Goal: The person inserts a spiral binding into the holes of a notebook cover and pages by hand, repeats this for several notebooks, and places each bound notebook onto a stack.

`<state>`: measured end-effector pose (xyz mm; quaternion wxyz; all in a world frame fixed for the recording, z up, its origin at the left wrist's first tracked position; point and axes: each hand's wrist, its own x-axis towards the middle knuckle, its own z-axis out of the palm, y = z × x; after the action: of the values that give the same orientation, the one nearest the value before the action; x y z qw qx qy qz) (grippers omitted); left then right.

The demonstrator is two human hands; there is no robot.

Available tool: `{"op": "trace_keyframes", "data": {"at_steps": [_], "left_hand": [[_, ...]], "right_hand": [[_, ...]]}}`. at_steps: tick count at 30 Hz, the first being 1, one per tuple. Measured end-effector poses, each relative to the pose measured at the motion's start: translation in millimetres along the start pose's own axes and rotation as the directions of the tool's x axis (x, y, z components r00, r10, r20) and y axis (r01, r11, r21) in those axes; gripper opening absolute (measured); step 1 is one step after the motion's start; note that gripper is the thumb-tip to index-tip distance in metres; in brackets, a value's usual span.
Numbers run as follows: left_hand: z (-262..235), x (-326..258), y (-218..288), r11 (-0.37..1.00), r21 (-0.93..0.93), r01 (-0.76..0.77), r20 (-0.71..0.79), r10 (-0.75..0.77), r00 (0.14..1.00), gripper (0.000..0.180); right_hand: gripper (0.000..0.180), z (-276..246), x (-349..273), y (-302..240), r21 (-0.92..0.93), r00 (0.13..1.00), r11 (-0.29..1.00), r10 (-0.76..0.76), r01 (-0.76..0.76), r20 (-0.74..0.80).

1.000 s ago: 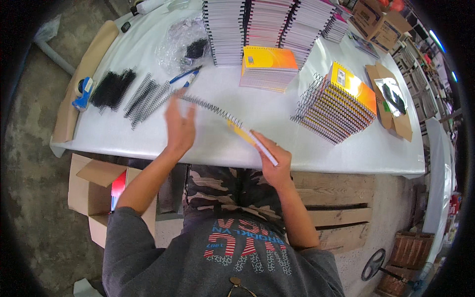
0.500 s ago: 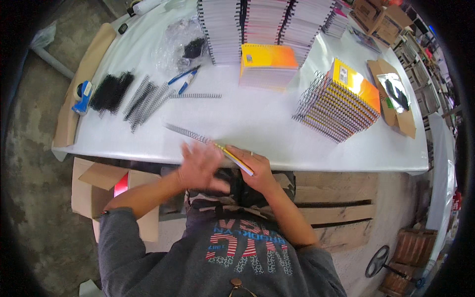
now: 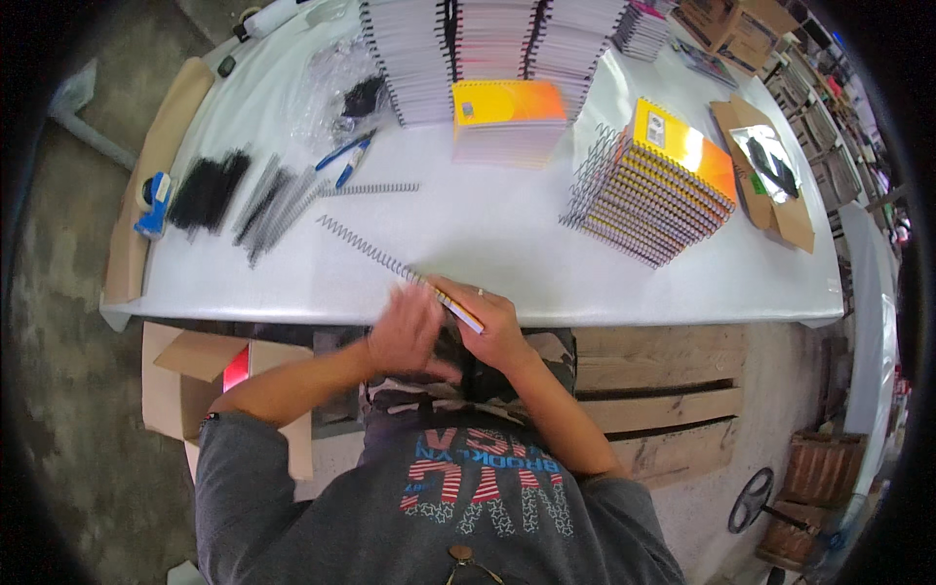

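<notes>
A small yellow-covered notebook (image 3: 458,309) is held on edge by my right hand (image 3: 497,330) at the table's front edge, fingers closed round it. A dark wire spiral coil (image 3: 363,246) runs into the notebook's edge at its far-left corner. Its long free end points away to the left over the table. My left hand (image 3: 408,327) is against the coil side of the notebook, fingers blurred but stretched out, thumb apart. How far the coil passes through the pages is hidden by my left hand.
Loose spiral coils (image 3: 278,210), black coils (image 3: 208,190) and blue-handled pliers (image 3: 349,158) lie to the left. A blue tape dispenser (image 3: 153,205) is at the left edge. Ahead stand unbound yellow notebooks (image 3: 507,105) and tall bound stacks (image 3: 492,44); coil-bound notebooks (image 3: 673,185) are on the right.
My left hand has moved right and closer to the notebook, its fingers less spread. The coil's free end has swung slightly up and left. My right hand keeps its hold on the notebook.
</notes>
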<state>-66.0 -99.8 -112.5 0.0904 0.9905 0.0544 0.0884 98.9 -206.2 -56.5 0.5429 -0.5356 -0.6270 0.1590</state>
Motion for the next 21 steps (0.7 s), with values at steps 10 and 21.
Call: {"op": "trace_keyframes", "data": {"at_steps": [10,21], "left_hand": [[-14,21,18,0.941,0.166,-0.294,-0.208,0.325,0.922,0.121],[-31,33,14,0.915,0.369,-0.164,-0.373,0.307,0.876,0.102]], "right_hand": [[0.043,-6,9,10,0.067,0.996,0.994,0.084,-0.084,0.0],[0.045,-7,22,12,0.265,0.992,0.956,0.127,-0.124,0.004]]}}
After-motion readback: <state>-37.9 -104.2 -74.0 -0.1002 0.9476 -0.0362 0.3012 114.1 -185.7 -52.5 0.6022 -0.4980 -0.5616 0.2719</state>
